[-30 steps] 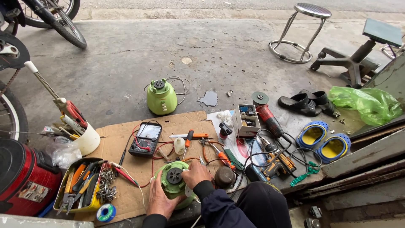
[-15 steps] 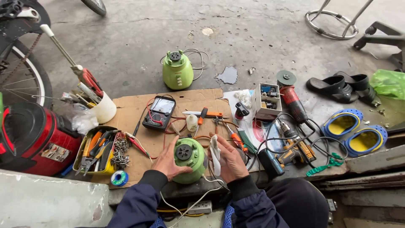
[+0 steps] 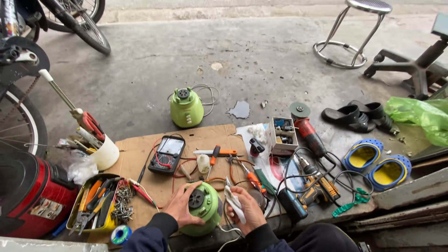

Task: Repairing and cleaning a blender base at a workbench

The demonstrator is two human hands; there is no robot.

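- left hand (image 3: 179,205) wrapped round the green blender base (image 3: 201,210), right hand (image 3: 247,210) closed on a white plug (image 3: 234,205)
- yellow tray (image 3: 74,219) left of base: pliers, screws
- white cup (image 3: 106,153) beyond the tray: tools

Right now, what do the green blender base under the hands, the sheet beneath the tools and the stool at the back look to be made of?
The green blender base, steadied by the left hand, looks like moulded plastic: smooth, uniform colour, soft sheen. The sheet looks like brown cardboard: matte, creased, torn edges. The stool looks like polished metal: thin, shiny tubing and a bright seat, possibly steel.
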